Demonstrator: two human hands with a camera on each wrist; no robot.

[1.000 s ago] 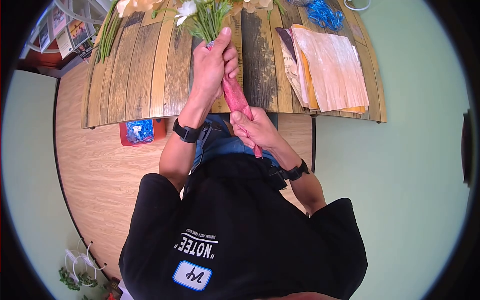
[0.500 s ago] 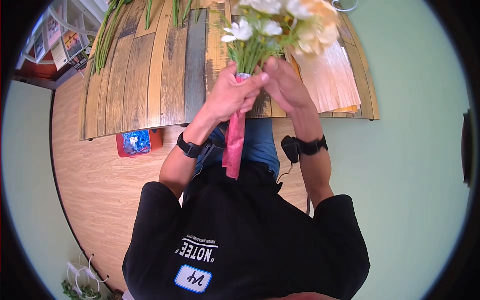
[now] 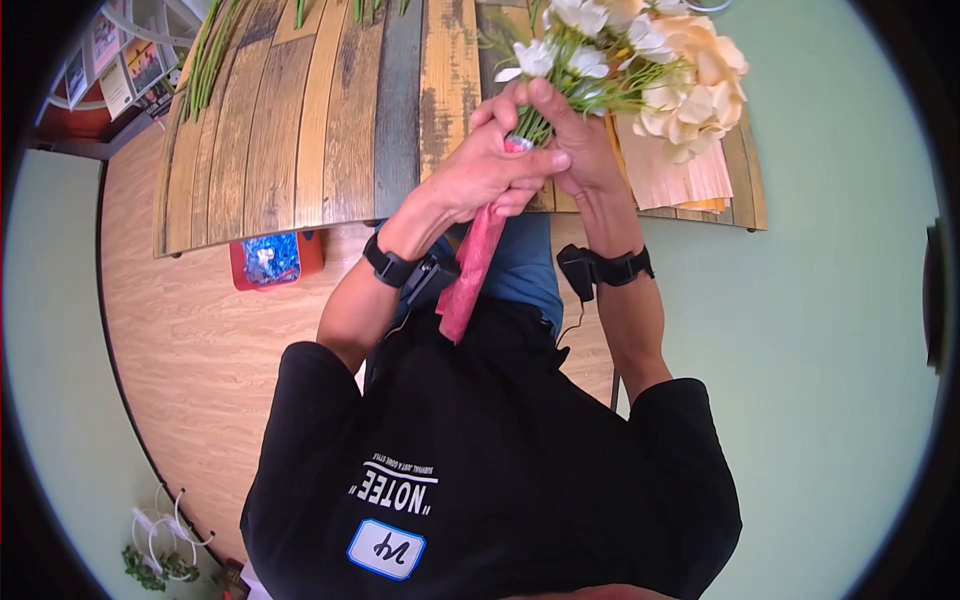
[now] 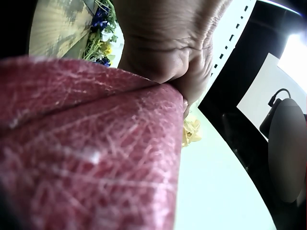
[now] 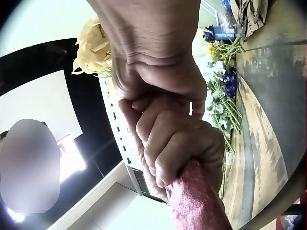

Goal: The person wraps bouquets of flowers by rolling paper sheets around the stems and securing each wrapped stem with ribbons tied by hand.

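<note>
A bouquet of white and peach flowers [image 3: 690, 85] leans toward the right in the head view, above the table's near edge. Its stems run into a red paper wrap [image 3: 470, 275], whose lower end hangs over the lap. The left hand [image 3: 485, 170] grips the upper part of the wrap; its curled fingers [image 5: 177, 136] show round the red paper [image 5: 194, 196] in the right wrist view. Against the green stems lies the thumb of the right hand [image 3: 590, 155], which holds the bouquet just above; its other fingers are partly hidden. Red paper [image 4: 96, 153] fills much of the left wrist view.
Stacked wrapping sheets [image 3: 680, 180] lie on the wooden table [image 3: 330, 130] at the right, partly behind the flowers. Loose green stems [image 3: 208, 65] lie at the far left. A red bin [image 3: 270, 262] with blue shreds stands on the floor below the table edge.
The right hand has left the lower end of the wrap and moved up to the stems. The flowers have shifted right and tilted that way; the left hand keeps its grip and has also moved right.
</note>
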